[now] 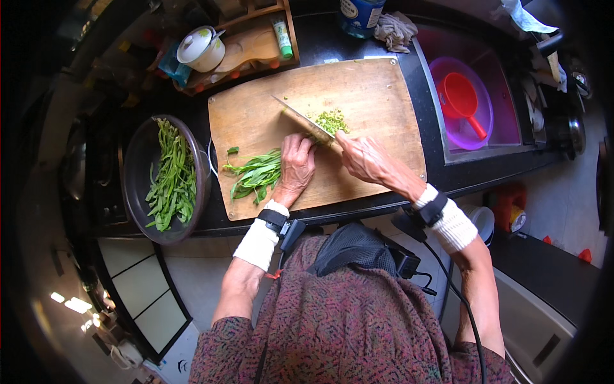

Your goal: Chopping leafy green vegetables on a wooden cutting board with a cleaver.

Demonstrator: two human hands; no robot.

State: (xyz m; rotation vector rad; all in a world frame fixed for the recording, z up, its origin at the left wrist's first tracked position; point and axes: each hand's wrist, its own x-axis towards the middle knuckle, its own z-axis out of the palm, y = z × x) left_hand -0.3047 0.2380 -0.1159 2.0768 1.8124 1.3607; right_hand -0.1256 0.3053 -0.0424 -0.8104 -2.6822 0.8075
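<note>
A wooden cutting board lies on the black counter. My right hand grips a kitchen knife, whose blade points up and left over the board. My left hand is closed on a bunch of leafy green stems, the leaves spreading out to its left and the cut end close to the blade. Beyond the knife sits a small heap of chopped green pieces. To the left, a dark oval basin holds more leafy greens.
At the right, a sink holds a purple basin with a red dipper. Behind the board are a wooden rack with a lidded enamel pot, a blue bottle and a crumpled cloth.
</note>
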